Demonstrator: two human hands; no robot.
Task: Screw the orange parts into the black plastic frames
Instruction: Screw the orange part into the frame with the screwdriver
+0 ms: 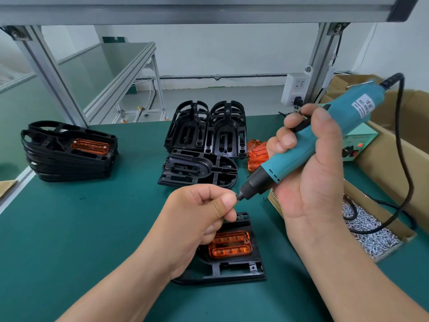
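A black plastic frame lies on the green mat near me, with an orange part seated in it. My right hand grips a teal electric screwdriver, tilted so its dark nose points down and left. My left hand hovers above the frame with its fingers curled, thumb and forefinger pinched together right at the screwdriver's tip; whatever they pinch is too small to make out. Part of the frame is hidden under my left hand.
A stack of black frames fitted with orange parts stands at the left. Bare black frames are piled mid-table, loose orange parts beside them. An open cardboard box of screws sits at the right, the screwdriver's black cable looping over it.
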